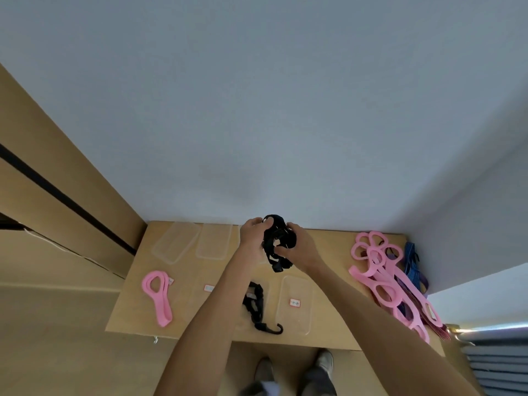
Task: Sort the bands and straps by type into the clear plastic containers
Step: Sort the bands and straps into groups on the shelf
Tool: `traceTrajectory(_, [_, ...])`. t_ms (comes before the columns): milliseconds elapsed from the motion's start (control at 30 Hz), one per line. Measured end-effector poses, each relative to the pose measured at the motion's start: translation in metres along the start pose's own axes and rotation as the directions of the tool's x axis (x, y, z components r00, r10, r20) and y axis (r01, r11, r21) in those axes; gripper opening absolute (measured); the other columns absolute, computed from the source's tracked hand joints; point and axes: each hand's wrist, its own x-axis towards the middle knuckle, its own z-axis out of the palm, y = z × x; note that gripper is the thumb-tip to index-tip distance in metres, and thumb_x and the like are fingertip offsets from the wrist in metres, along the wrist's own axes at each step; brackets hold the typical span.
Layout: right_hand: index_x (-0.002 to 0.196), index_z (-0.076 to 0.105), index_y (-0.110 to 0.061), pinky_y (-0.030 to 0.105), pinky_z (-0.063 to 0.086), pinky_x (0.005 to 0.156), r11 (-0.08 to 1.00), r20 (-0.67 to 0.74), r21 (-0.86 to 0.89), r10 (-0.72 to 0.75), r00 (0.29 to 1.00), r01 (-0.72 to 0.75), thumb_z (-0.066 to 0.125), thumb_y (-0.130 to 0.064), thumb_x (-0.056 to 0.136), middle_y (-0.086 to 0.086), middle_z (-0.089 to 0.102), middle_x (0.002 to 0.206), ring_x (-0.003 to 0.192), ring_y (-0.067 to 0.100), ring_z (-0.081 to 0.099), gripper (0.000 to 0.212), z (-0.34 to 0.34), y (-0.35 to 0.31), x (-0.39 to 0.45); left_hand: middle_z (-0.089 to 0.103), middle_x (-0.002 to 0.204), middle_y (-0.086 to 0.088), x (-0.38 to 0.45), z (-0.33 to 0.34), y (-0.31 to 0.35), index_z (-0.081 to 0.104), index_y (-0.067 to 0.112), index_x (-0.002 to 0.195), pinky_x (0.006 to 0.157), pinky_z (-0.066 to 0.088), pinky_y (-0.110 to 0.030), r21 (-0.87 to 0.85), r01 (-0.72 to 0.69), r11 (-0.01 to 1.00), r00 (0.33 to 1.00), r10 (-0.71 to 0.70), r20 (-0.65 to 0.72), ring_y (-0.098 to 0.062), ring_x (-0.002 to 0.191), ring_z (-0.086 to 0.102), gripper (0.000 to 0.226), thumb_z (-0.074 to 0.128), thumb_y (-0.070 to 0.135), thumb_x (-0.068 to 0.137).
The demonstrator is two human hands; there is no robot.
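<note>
Above the middle of the wooden table (328, 252), my left hand (253, 237) and my right hand (297, 247) both grip a bunched black strap (278, 241), its ends dangling below. Another black strap (255, 307) with a hook lies in a clear container near the front edge, partly hidden by my left forearm. A pink band (160, 292) lies in a clear container at the front left. An empty clear container (295, 304) with a red-bordered label sits right of the black strap.
Two clear lids or containers (177, 241) (214, 241) lie at the back left of the table. A pile of pink bands (385, 278) and blue and dark red straps (413, 264) covers the right side. A wooden wardrobe stands left; my feet show below.
</note>
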Motion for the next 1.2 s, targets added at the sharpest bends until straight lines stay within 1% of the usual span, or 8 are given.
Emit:
traceTrajectory(133, [0.13,0.053,-0.013,0.031,0.053,0.078,0.996,0.002,-0.037,0.081,0.997,-0.081,0.068,-0.003,0.078,0.004,0.067,0.105,0.09,0.02,0.064,0.055,0.038,0.024,-0.007,0.065,0.114,-0.02,0.01,-0.024,-0.034,0.056,0.007,0.102,0.093,0.056,-0.049,0.049,0.065,0.997,0.986,-0.057,-0.159,-0.036,0.106,0.066,0.027,0.076,0.015,0.086])
traceTrajectory(500, [0.127,0.055,-0.011,0.036,0.05,0.082,0.949,0.225,-0.137,0.31,0.924,-0.285,0.055,-0.003,0.084,0.006,0.065,0.107,0.099,0.026,0.061,0.044,0.129,0.105,-0.026,0.064,0.115,-0.018,0.041,-0.094,-0.132,0.059,0.004,0.111,0.096,0.053,-0.047,0.289,0.244,0.926,0.955,-0.178,-0.235,-0.034,0.106,0.062,0.026,0.07,0.016,0.091])
traceTrajectory(633, [0.116,0.051,-0.011,0.041,0.05,0.079,0.951,0.242,-0.172,0.294,0.925,-0.257,0.055,-0.007,0.084,0.008,0.061,0.106,0.093,0.027,0.058,0.033,0.142,0.113,-0.023,0.063,0.115,-0.009,0.05,-0.102,-0.14,0.061,0.009,0.117,0.085,0.049,-0.034,0.462,0.152,0.874,0.981,-0.076,-0.179,-0.024,0.103,0.059,0.023,0.058,0.019,0.097])
traceTrajectory(800, [0.117,0.052,-0.011,0.039,0.048,0.079,0.957,0.219,-0.214,0.243,0.945,-0.197,0.051,-0.006,0.082,0.008,0.058,0.112,0.1,0.028,0.056,0.036,0.142,0.113,-0.023,0.067,0.11,-0.002,0.043,-0.11,-0.14,0.066,0.012,0.117,0.077,0.041,-0.022,0.733,-0.062,0.677,0.991,0.131,-0.037,-0.016,0.097,0.058,0.027,0.047,0.014,0.099])
traceTrajectory(867, [0.116,0.054,-0.01,0.04,0.049,0.082,0.951,0.191,-0.203,0.27,0.944,-0.231,0.052,-0.004,0.082,0.006,0.059,0.11,0.099,0.025,0.055,0.034,0.136,0.112,-0.023,0.068,0.112,-0.004,0.039,-0.11,-0.139,0.067,0.012,0.117,0.079,0.045,-0.024,0.792,-0.075,0.605,0.986,0.165,-0.033,-0.018,0.1,0.06,0.028,0.047,0.011,0.098])
traceTrajectory(1000, [0.091,0.058,-0.016,0.028,0.046,0.063,0.937,0.126,-0.194,0.319,0.939,-0.292,0.05,-0.002,0.08,0.0,0.062,0.087,0.09,0.029,0.061,0.019,0.12,0.109,-0.023,0.064,0.121,-0.009,0.032,-0.106,-0.131,0.064,0.008,0.121,0.089,0.049,-0.032,0.863,-0.103,0.494,0.968,0.25,-0.028,-0.025,0.112,0.06,0.03,0.046,0.009,0.097])
traceTrajectory(1133, [0.142,0.048,-0.011,0.038,0.042,0.106,0.921,0.055,-0.234,0.332,0.942,-0.311,0.053,-0.006,0.09,0.008,0.051,0.143,0.132,0.028,0.048,0.052,0.093,0.108,-0.027,0.063,0.128,-0.007,0.026,-0.079,-0.12,0.06,0.009,0.13,0.097,0.05,-0.035,0.86,-0.225,0.457,0.952,0.293,0.094,-0.024,0.115,0.06,0.034,0.048,0.012,0.098])
traceTrajectory(1200, [0.145,0.044,-0.013,0.035,0.038,0.107,0.926,0.003,-0.215,0.319,0.948,-0.31,0.053,-0.006,0.092,0.008,0.047,0.147,0.134,0.026,0.046,0.055,0.075,0.108,-0.03,0.063,0.128,-0.006,0.023,-0.057,-0.117,0.06,0.01,0.13,0.097,0.051,-0.038,0.855,-0.288,0.432,0.944,0.276,0.179,-0.023,0.113,0.062,0.034,0.05,0.013,0.098])
